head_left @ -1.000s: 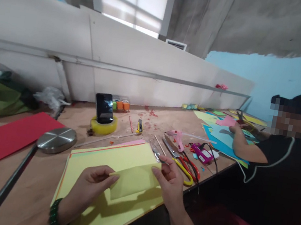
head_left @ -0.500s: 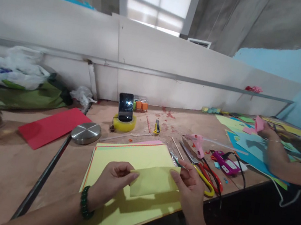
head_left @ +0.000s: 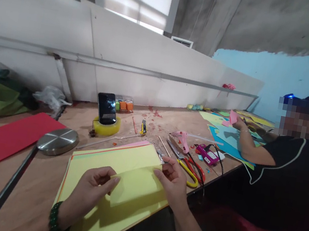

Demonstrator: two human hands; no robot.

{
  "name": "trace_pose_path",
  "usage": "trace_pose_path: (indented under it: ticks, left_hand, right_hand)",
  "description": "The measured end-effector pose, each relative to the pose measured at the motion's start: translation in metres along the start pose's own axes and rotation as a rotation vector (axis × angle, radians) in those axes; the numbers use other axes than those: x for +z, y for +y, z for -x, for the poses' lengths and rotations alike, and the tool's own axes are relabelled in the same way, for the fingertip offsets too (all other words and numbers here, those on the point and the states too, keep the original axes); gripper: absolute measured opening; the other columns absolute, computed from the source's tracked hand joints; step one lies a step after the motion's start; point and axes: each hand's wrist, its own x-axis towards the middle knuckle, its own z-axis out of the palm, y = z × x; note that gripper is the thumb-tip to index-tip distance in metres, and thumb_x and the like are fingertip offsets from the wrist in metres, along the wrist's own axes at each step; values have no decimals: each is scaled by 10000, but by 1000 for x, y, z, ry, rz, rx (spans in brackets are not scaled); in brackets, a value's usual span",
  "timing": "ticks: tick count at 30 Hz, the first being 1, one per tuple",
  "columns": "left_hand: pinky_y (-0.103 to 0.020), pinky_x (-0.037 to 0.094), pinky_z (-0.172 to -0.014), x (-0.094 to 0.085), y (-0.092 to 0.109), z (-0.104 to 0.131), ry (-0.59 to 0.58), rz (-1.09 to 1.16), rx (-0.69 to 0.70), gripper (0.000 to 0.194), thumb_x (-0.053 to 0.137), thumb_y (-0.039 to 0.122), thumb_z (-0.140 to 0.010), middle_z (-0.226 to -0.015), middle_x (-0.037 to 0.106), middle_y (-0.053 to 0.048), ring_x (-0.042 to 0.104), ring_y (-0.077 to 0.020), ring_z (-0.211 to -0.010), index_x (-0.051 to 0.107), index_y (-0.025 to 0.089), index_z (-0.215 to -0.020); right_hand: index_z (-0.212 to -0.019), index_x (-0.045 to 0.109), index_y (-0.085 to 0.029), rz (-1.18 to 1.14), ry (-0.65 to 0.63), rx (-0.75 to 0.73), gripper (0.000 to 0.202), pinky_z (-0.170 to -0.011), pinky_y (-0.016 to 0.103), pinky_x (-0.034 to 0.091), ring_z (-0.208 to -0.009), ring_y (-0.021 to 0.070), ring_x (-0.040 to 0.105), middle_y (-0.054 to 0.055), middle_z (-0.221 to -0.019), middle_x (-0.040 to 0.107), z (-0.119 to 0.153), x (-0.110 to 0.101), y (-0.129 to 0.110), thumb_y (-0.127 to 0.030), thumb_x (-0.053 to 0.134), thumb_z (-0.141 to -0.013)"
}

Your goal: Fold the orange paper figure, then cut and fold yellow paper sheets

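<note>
A rectangular piece of yellow paper (head_left: 136, 187) is held up between my two hands, tilted above a stack of coloured sheets (head_left: 84, 210) with yellow on top. My left hand (head_left: 92, 188) pinches its left end between thumb and fingers; a green bead bracelet circles that wrist. At the upper right corner my right hand (head_left: 173, 180) grips the paper, thumb in front and fingers behind. Scissors with red handles (head_left: 195, 168) and a yellow-handled pair (head_left: 191, 179) lie just beyond my right hand.
A steel disc (head_left: 58, 140) sits by red paper (head_left: 9, 138). Behind the stack are a phone (head_left: 107, 108) on a yellow tape roll (head_left: 107, 127) and a cutter (head_left: 143, 127). A pink glue gun (head_left: 182, 141) and purple device (head_left: 207, 155) lie right. A co-worker (head_left: 291, 155) handles pink paper.
My view has turned right, so the bench things sit further left and more of the co-worker shows. Both hands still hold the yellow paper above the stack.
</note>
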Motion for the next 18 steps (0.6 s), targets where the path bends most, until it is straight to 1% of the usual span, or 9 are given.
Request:
trace_pose_path:
  ticks: [3, 6, 9, 12, 15, 18]
  left_hand:
    - [-208, 319, -465, -2, -8, -3, -20, -31, 11, 343, 609, 451, -733, -459, 484, 38, 407, -101, -457, 524, 189, -529]
    - [-207, 306, -443, -4, -13, -6, -59, -69, 25, 365, 576, 485, -735, -446, 446, 47, 384, -99, -437, 495, 198, -526]
    - [-219, 297, -435, -5, -9, -8, -82, -258, 38, 326, 494, 466, -732, -439, 395, 57, 365, -109, -427, 465, 214, -527]
    - [-237, 280, -470, -7, 0, -8, -73, -465, 51, 216, 479, 366, -659, -462, 413, 46, 386, -128, -468, 449, 221, -503]
    - [-251, 269, -496, -9, 3, -10, -61, -527, 55, 154, 476, 318, -621, -486, 452, 36, 410, -142, -501, 462, 220, -502]
    - [-254, 301, -503, -11, 2, -11, -70, -543, 65, 175, 465, 343, -645, -493, 474, 32, 443, -151, -509, 476, 222, -519]
  right_hand:
    - [-968, 590, -190, 34, 0, -15, 460, -550, 249, 455, -558, 130, 579, -38, -617, 622, 0, 0, 0, -383, 825, -623]
    - [-978, 588, -193, 56, -7, -16, 432, -560, 250, 452, -571, 129, 577, -41, -628, 608, -1, -1, 0, -362, 802, -643]
    - [-997, 577, -198, 91, -63, 16, 425, -562, 259, 455, -595, 146, 595, -29, -652, 624, -3, 0, 2, -350, 777, -655]
    - [-987, 572, -203, 181, -150, 48, 381, -537, 252, 426, -563, 138, 565, -42, -619, 606, -6, 1, 7, -319, 740, -665]
    - [-974, 578, -203, 258, -175, 47, 335, -525, 245, 388, -545, 125, 521, -58, -592, 572, -7, 3, 10, -284, 701, -673]
    - [-997, 565, -196, 231, -168, 65, 364, -528, 245, 382, -549, 123, 518, -56, -603, 577, -7, 4, 9, -290, 695, -670]
